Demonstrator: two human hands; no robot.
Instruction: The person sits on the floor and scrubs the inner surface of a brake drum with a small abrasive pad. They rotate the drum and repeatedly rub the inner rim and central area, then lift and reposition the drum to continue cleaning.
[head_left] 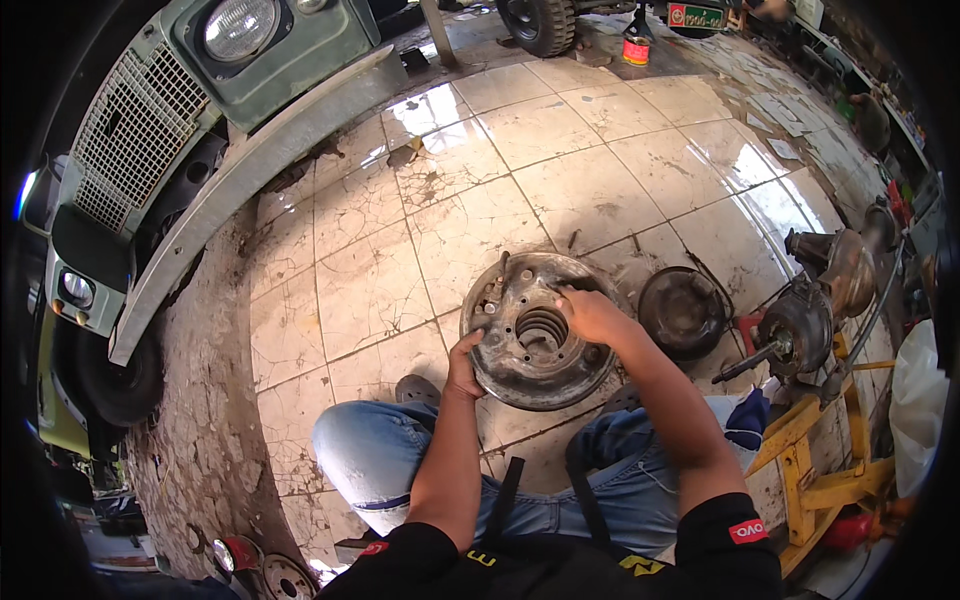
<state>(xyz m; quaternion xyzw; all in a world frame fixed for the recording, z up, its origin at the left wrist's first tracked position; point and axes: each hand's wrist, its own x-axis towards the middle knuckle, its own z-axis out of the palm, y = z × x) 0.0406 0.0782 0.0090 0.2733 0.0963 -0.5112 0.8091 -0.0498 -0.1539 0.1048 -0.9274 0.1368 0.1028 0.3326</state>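
The left hand (464, 366) clamps its fingers on a metal plate (510, 345); the right hand (594, 316) touches it, finger grip unclear.

Tiled floor (570, 170): cream squares, stained, with web-like cracking toward the left. Adjoining at left: rough, broken concrete strip (205, 400). Surface glare (432, 112): white reflected light in 2 areas, upper left and right. Upper left: 1 green vehicle (295, 75), mesh grille (140, 130), pale bumper (270, 160). Lower right: yellow metal stand (797, 480).
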